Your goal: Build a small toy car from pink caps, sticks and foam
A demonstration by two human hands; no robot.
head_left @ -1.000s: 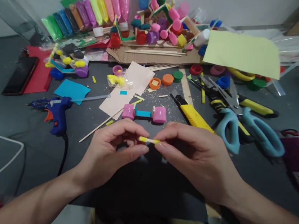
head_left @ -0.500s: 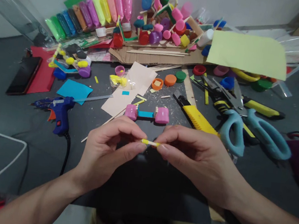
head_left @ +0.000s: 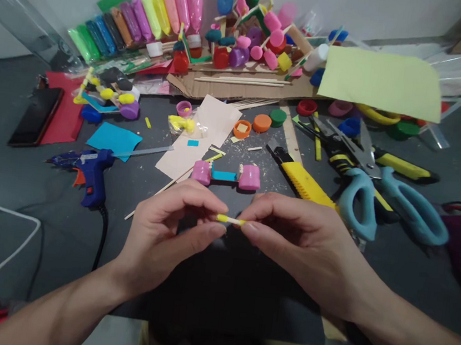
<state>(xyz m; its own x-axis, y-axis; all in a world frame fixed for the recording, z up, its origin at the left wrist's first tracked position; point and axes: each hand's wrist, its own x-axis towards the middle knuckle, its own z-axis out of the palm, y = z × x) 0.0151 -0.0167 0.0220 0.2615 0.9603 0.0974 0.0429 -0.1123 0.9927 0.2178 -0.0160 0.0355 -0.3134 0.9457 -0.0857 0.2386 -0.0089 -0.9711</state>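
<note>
A short wooden stick point(head_left: 233, 221) with yellow ends is held level between my two hands. My right hand point(head_left: 302, 237) pinches its right end between thumb and forefinger. My left hand point(head_left: 173, 224) has its thumb and forefinger around the left yellow end, the tips slightly parted so more of the yellow shows. Just beyond my fingers lies a small piece with two pink blocks point(head_left: 250, 178) joined by a blue strip point(head_left: 224, 176).
A blue glue gun point(head_left: 94, 175) lies left, near a blue paper point(head_left: 114, 140). On the right are a yellow utility knife point(head_left: 307, 183) and scissors point(head_left: 359, 202). Behind are bottle caps point(head_left: 262, 123), clay packs point(head_left: 161, 13) and a yellow-green sheet point(head_left: 382, 82). A phone point(head_left: 36, 115) rests far left.
My left thumb and forefinger have loosened a little around the yellow end, baring more of it. My right hand and the stick stay nearly still.
</note>
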